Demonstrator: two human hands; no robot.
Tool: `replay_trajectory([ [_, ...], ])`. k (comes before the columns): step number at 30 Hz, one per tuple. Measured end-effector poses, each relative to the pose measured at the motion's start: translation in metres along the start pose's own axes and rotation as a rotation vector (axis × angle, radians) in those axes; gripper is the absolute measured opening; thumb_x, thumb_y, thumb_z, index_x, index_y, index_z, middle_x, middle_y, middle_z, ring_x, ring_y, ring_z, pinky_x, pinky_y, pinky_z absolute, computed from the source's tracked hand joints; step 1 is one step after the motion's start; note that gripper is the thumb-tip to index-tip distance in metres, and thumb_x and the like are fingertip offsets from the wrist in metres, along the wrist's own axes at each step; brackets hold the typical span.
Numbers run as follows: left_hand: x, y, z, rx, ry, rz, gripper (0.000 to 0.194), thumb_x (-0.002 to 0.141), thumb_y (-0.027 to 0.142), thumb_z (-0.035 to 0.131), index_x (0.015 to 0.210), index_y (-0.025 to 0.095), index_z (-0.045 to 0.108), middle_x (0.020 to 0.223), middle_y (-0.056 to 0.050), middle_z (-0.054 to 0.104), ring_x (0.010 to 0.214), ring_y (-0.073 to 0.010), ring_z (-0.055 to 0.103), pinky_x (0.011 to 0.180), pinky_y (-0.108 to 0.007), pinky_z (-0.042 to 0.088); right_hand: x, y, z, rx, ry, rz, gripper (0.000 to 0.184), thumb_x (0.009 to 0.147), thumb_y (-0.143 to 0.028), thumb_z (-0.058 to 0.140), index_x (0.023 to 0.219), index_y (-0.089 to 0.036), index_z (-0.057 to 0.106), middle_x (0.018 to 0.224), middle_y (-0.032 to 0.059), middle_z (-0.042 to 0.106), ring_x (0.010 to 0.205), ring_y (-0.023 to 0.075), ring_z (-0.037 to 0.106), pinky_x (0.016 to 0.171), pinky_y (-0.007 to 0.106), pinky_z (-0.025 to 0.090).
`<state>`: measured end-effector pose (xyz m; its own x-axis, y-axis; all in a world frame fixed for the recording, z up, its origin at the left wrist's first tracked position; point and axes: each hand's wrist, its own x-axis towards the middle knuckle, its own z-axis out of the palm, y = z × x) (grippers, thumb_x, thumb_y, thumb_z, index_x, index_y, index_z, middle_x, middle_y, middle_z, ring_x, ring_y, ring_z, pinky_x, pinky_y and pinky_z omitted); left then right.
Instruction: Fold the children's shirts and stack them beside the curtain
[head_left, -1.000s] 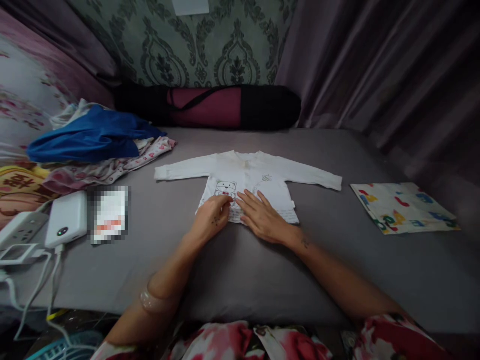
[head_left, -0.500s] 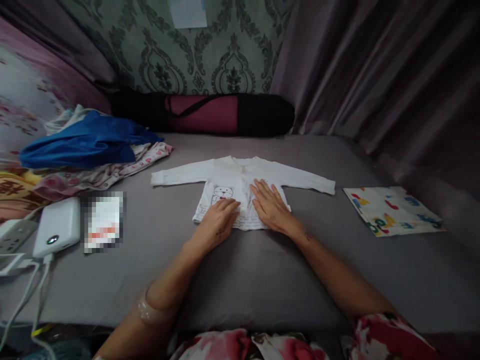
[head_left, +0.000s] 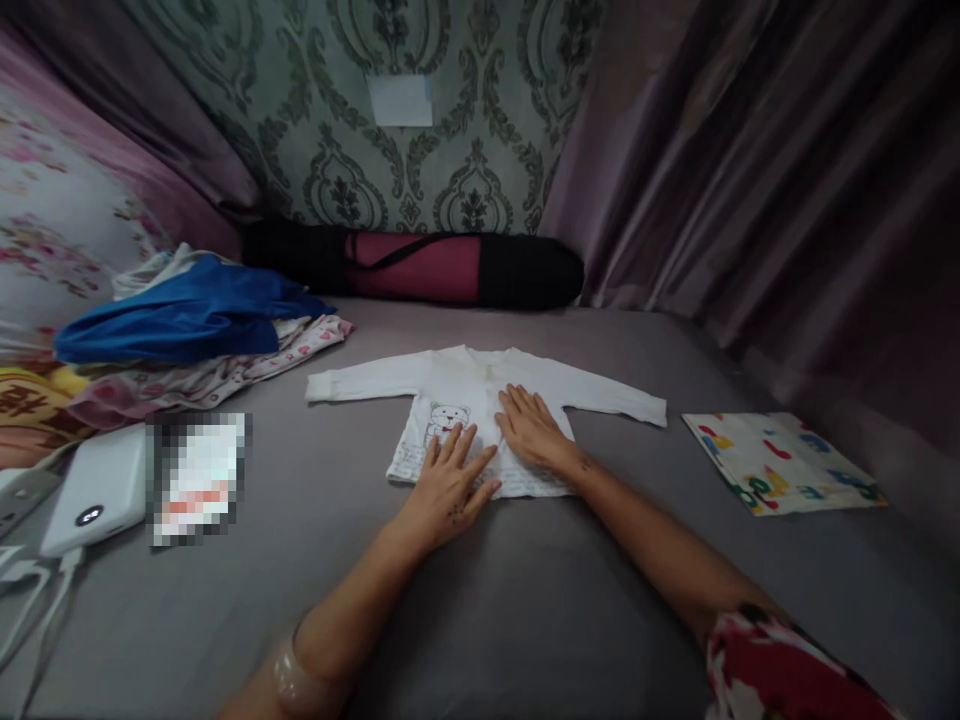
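A shirt is lying mid-bed, both hands on it. Clothes are sitting at ten o'clock, a roll at twelve, a cloth at three.

The bed had a plain grey sheet. A little white baby shirt was spread flat in the middle, a folded alphabet-print cloth lay off to the right, a clothes pile sat on the left, and a white power bank was near that edge.
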<state>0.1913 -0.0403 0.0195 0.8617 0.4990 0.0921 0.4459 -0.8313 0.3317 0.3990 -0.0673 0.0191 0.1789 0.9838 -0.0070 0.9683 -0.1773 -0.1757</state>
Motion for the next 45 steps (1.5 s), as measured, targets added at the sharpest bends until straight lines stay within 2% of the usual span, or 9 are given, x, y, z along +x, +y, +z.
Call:
replay_trajectory([
  [5,-0.001,-0.005,0.012,-0.004,-0.074,-0.009,0.057,0.096,0.055,0.034,0.148,0.031,0.036,0.158,-0.012,0.027,0.147,-0.0338,0.015,0.114,-0.062,0.017,0.041,0.004,0.009,0.043,-0.050,0.077,0.066,0.099,-0.043,0.017,0.151,-0.003,0.022,0.159,0.0163,0.014,0.147,0.0263,0.009,0.119,0.045,0.008],
  [12,0.003,-0.002,0.003,-0.004,-0.164,-0.043,0.059,0.095,0.057,0.035,0.148,0.032,0.035,0.159,-0.013,0.022,0.147,-0.0357,0.012,0.113,-0.064,0.015,0.090,0.019,-0.012,0.116,-0.207,0.239,0.076,0.098,-0.055,0.010,0.153,-0.002,0.014,0.160,0.0153,0.006,0.148,0.0269,0.003,0.118,0.049,0.003],
  [20,0.002,0.000,-0.001,0.005,-0.185,-0.053,0.059,0.095,0.058,0.034,0.148,0.032,0.035,0.159,-0.012,0.022,0.147,-0.0339,0.012,0.114,-0.062,0.015,0.103,0.032,0.011,-0.016,0.011,0.258,0.065,0.099,-0.042,0.016,0.152,-0.004,0.020,0.160,0.0111,0.014,0.147,0.0242,0.010,0.118,0.046,0.006],
  [24,0.003,0.001,-0.004,0.015,-0.088,-0.032,0.053,0.095,0.055,0.037,0.142,0.029,0.045,0.153,-0.012,0.036,0.144,-0.0327,0.025,0.113,-0.060,0.024,0.104,0.033,0.004,0.017,-0.058,0.274,0.065,0.099,-0.042,0.017,0.153,-0.005,0.017,0.161,0.0114,0.012,0.148,0.0247,0.008,0.118,0.047,0.007],
  [27,0.005,-0.003,-0.005,0.055,0.072,-0.069,0.046,0.098,0.045,0.034,0.135,0.023,0.052,0.145,-0.012,0.048,0.139,-0.0290,0.036,0.113,-0.055,0.029,0.103,0.018,-0.005,0.025,-0.037,0.254,0.063,0.099,-0.037,0.019,0.152,-0.003,0.020,0.160,0.0144,0.014,0.148,0.0259,0.009,0.118,0.047,0.005],
  [30,0.006,-0.012,0.000,0.150,0.205,-0.148,0.044,0.098,0.037,0.035,0.132,0.014,0.053,0.144,-0.017,0.048,0.140,-0.0303,0.035,0.114,-0.053,0.028,0.100,-0.016,-0.001,0.030,0.003,0.037,0.061,0.099,-0.034,0.020,0.151,-0.002,0.024,0.159,0.0153,0.019,0.147,0.0247,0.012,0.119,0.044,0.004],
  [34,0.004,-0.024,0.013,0.226,0.201,-0.187,0.055,0.095,0.043,0.041,0.136,0.008,0.047,0.148,-0.021,0.041,0.142,-0.0339,0.030,0.114,-0.052,0.028,0.102,-0.060,0.017,0.117,-0.099,-0.212,0.061,0.098,-0.035,0.023,0.150,-0.003,0.026,0.159,0.0140,0.020,0.147,0.0229,0.014,0.119,0.039,0.008],
  [37,0.004,-0.026,0.020,0.235,0.133,-0.218,0.061,0.095,0.048,0.039,0.141,0.008,0.043,0.151,-0.022,0.037,0.143,-0.0340,0.028,0.114,-0.051,0.029,0.115,-0.070,0.026,0.121,-0.074,-0.162,0.061,0.099,-0.035,0.024,0.151,-0.003,0.025,0.159,0.0137,0.019,0.147,0.0227,0.012,0.119,0.039,0.007],
  [45,0.005,-0.015,0.016,0.222,-0.012,-0.345,0.066,0.094,0.052,0.040,0.148,0.014,0.036,0.156,-0.019,0.024,0.144,-0.0388,0.019,0.113,-0.058,0.024,0.155,-0.062,0.029,0.077,0.024,0.033,0.063,0.100,-0.039,0.021,0.150,-0.002,0.026,0.159,0.0132,0.020,0.147,0.0246,0.011,0.118,0.042,0.006],
])
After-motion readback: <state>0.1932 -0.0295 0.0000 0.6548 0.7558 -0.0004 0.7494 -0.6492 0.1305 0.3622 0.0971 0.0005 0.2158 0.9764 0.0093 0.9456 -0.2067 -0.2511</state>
